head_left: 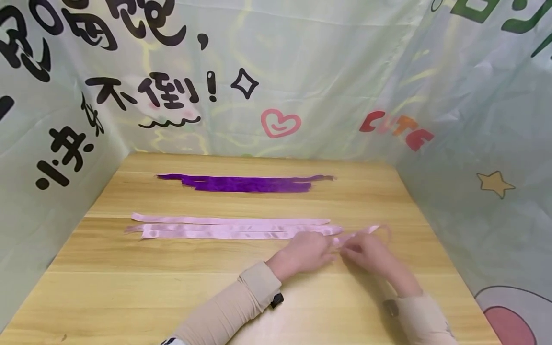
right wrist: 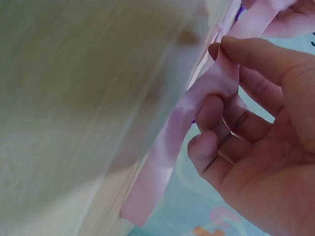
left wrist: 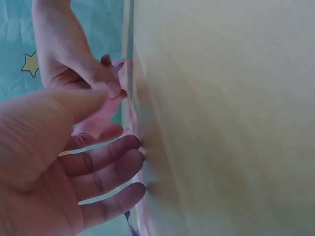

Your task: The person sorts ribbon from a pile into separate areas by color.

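My right hand (head_left: 371, 251) pinches a pink satin ribbon (right wrist: 162, 152) between thumb and index finger; the other fingers curl loosely under it. From that pinch, one ribbon end hangs down in the right wrist view. Close by on the left, my left hand (head_left: 308, 251) holds the same ribbon, with pink fabric (left wrist: 101, 120) showing between its thumb and index finger. Its remaining fingers extend towards the wooden table (head_left: 172, 297). Just beyond the left hand, several pink ribbons (head_left: 224, 235) lie side by side on the table, their right ends partly hidden by that hand.
Farther back lies a flat bundle of purple ribbons (head_left: 254, 184), parallel to the pink ones. A printed cloth (head_left: 327, 72) with lettering and drawings rises behind the table and along both sides.
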### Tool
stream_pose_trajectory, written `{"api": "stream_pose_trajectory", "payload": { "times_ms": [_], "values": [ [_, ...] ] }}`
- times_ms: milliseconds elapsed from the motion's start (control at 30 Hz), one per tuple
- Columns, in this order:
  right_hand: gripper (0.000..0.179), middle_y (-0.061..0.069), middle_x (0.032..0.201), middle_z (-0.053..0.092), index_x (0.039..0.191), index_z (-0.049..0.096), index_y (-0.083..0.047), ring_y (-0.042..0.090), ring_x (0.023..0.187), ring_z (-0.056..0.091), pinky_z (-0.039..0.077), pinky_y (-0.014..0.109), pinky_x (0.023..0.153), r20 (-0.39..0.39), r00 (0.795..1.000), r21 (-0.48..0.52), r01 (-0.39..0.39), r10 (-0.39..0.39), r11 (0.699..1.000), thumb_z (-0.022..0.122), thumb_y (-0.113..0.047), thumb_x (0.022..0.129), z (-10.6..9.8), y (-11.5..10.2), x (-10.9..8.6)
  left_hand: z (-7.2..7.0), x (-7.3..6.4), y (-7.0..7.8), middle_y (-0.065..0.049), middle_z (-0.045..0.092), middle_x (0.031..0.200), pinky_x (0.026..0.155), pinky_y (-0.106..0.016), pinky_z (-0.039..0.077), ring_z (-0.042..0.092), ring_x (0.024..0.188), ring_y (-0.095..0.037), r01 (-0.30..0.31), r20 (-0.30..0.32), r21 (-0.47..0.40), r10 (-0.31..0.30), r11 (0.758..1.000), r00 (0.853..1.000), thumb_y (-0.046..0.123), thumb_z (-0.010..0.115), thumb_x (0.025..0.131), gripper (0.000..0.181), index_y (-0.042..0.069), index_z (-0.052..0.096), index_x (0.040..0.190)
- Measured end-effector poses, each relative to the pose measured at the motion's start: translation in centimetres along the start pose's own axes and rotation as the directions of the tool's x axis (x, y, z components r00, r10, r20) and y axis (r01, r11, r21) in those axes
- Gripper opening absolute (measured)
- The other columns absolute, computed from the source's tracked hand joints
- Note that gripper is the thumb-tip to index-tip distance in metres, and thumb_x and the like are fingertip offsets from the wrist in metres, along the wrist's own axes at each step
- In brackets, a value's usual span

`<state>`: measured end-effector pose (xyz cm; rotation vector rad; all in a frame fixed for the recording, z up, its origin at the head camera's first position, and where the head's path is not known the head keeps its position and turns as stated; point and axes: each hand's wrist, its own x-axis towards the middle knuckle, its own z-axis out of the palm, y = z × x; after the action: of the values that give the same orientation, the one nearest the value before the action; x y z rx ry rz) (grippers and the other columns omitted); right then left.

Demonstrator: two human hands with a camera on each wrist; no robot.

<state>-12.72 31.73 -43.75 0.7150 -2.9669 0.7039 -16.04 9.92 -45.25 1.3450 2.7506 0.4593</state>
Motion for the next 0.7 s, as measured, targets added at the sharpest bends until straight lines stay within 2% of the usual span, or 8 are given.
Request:
{"api": "stream_pose_trajectory", "payload": {
  "times_ms": [200, 300, 400, 433, 533, 600, 633, 700],
  "values": [
    [0.006, -0.011, 0.079, 0.070, 0.087, 0.079, -0.016, 0.000, 0.076, 0.056, 0.054, 0.028, 0.071, 0.003, 1.000, 0.045, 0.007, -0.007, 0.999, 0.080, -0.011, 0.091, 0.1, -0.3, -0.1, 0.3, -0.3, 0.0, 0.008, 0.048, 0.163, 0.045, -0.019, 0.038, 0.046, 0.048, -0.007, -0.034, -0.006, 0.026, 0.034, 0.999, 0.999, 0.030, 0.056, 0.110, 0.049, 0.029, 0.048, 0.158],
    [0.006, -0.012, 0.078, 0.069, 0.088, 0.080, -0.016, -0.001, 0.075, 0.054, 0.053, 0.027, 0.069, -0.006, 1.000, 0.050, 0.005, -0.005, 0.999, 0.081, -0.010, 0.090, 0.2, -0.2, -0.1, 0.1, -0.4, 0.0, 0.006, 0.045, 0.165, 0.048, -0.021, 0.043, 0.051, 0.051, -0.008, -0.044, 0.016, 0.027, 0.044, 0.999, 0.999, 0.033, 0.049, 0.112, 0.046, 0.031, 0.047, 0.158],
    [0.007, -0.013, 0.074, 0.064, 0.086, 0.080, -0.016, -0.002, 0.072, 0.050, 0.050, 0.025, 0.066, -0.009, 1.000, 0.070, -0.007, 0.007, 0.997, 0.081, -0.011, 0.091, 0.2, -0.1, -0.1, -0.1, -0.6, 0.1, 0.005, 0.049, 0.163, 0.054, -0.021, 0.047, 0.059, 0.061, -0.009, -0.052, 0.043, 0.016, 0.051, 0.999, 0.998, 0.033, 0.044, 0.114, 0.039, 0.028, 0.060, 0.149],
    [0.007, -0.013, 0.073, 0.063, 0.085, 0.081, -0.016, -0.001, 0.071, 0.050, 0.049, 0.024, 0.065, -0.008, 1.000, 0.081, -0.012, 0.013, 0.997, 0.080, -0.012, 0.091, 0.3, -0.1, -0.1, -0.3, -0.7, 0.1, 0.004, 0.056, 0.157, 0.055, -0.021, 0.047, 0.059, 0.064, -0.008, -0.053, 0.049, 0.016, 0.052, 0.998, 0.997, 0.032, 0.044, 0.114, 0.037, 0.029, 0.064, 0.145],
    [0.010, -0.014, 0.071, 0.062, 0.082, 0.080, -0.017, 0.000, 0.070, 0.050, 0.048, 0.028, 0.069, -0.018, 0.999, 0.086, -0.042, 0.043, 0.995, 0.080, -0.014, 0.092, 0.2, -0.1, -0.2, -0.6, -1.2, -0.1, 0.006, 0.057, 0.156, 0.051, -0.021, 0.045, 0.055, 0.059, -0.008, -0.044, 0.056, -0.036, 0.046, 0.998, 0.997, 0.027, 0.038, 0.115, 0.041, 0.033, 0.063, 0.146],
    [0.010, -0.014, 0.073, 0.065, 0.082, 0.080, -0.020, 0.001, 0.072, 0.053, 0.047, 0.040, 0.083, -0.041, 0.997, 0.053, -0.067, 0.070, 0.996, 0.082, -0.017, 0.092, 0.1, -0.2, -0.2, -0.8, -1.7, -0.5, 0.002, 0.075, 0.129, 0.048, -0.023, 0.043, 0.047, 0.052, -0.009, -0.013, 0.042, -0.097, 0.018, 0.995, 0.999, 0.026, 0.033, 0.115, 0.045, 0.034, 0.056, 0.152],
    [0.010, -0.014, 0.075, 0.066, 0.083, 0.079, -0.021, 0.001, 0.073, 0.055, 0.046, 0.045, 0.084, -0.047, 0.995, 0.032, -0.082, 0.083, 0.996, 0.082, -0.018, 0.091, 0.0, -0.3, -0.2, -0.8, -2.0, -0.8, 0.002, 0.077, 0.110, 0.050, -0.023, 0.042, 0.043, 0.051, -0.009, 0.007, 0.034, -0.127, -0.003, 0.992, 0.999, 0.026, 0.031, 0.115, 0.045, 0.030, 0.063, 0.147],
    [0.009, -0.013, 0.078, 0.069, 0.084, 0.079, -0.022, 0.003, 0.074, 0.057, 0.045, 0.049, 0.085, -0.052, 0.992, -0.004, -0.115, 0.115, 0.993, 0.082, -0.021, 0.092, -0.2, -0.4, -0.3, -1.0, -2.6, -1.4, 0.004, 0.066, 0.079, 0.054, -0.023, 0.043, 0.038, 0.050, -0.008, 0.044, 0.011, -0.178, -0.043, 0.983, 0.999, 0.026, 0.031, 0.114, 0.044, 0.020, 0.074, 0.123]
  ]
}}
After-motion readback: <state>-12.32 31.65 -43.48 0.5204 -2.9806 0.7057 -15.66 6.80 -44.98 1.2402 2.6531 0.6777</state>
